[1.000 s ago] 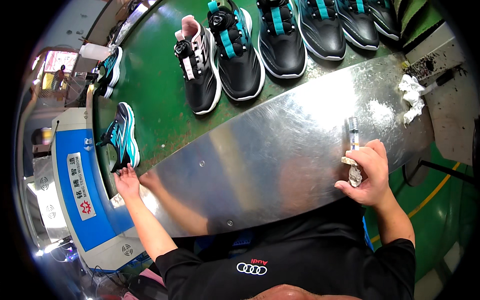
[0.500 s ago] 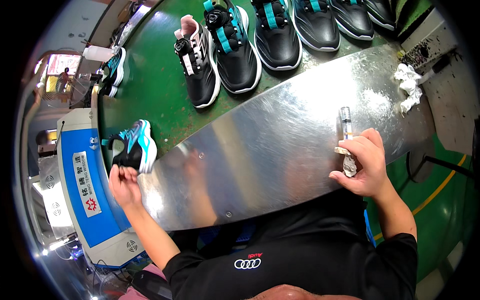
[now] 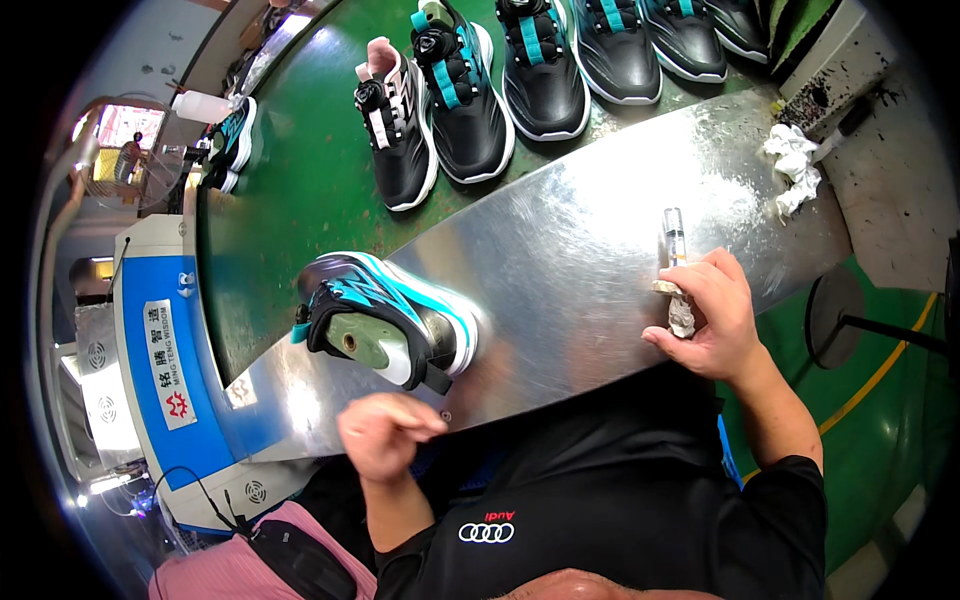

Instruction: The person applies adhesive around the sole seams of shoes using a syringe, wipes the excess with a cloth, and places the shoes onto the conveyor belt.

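A black and turquoise sneaker (image 3: 445,300) lies over the near left of the metal plate (image 3: 560,290), its opening facing me and a green shoe last (image 3: 358,341) inside. Just below its heel pull tab is my left hand (image 3: 385,435), apart from the shoe, fingers curled together and seemingly holding nothing. On the right, above the plate, my right hand (image 3: 715,315) grips a clear, slim cylindrical tool (image 3: 674,236) that points away from me. A pale ring and a crumpled whitish wad (image 3: 681,316) are at its lower end, between finger and thumb.
A row of black sneakers (image 3: 545,90) stands on the green table beyond the plate, the nearest with pink trim. Crumpled white paper (image 3: 792,165) lies at the plate's far right. More shoes (image 3: 232,140) and a white bottle (image 3: 203,106) are at far left, beyond a blue-and-white machine (image 3: 160,345).
The sneaker has come from the table's left onto the metal plate. My left hand has let go of it and drawn back toward me. My right hand keeps its grip.
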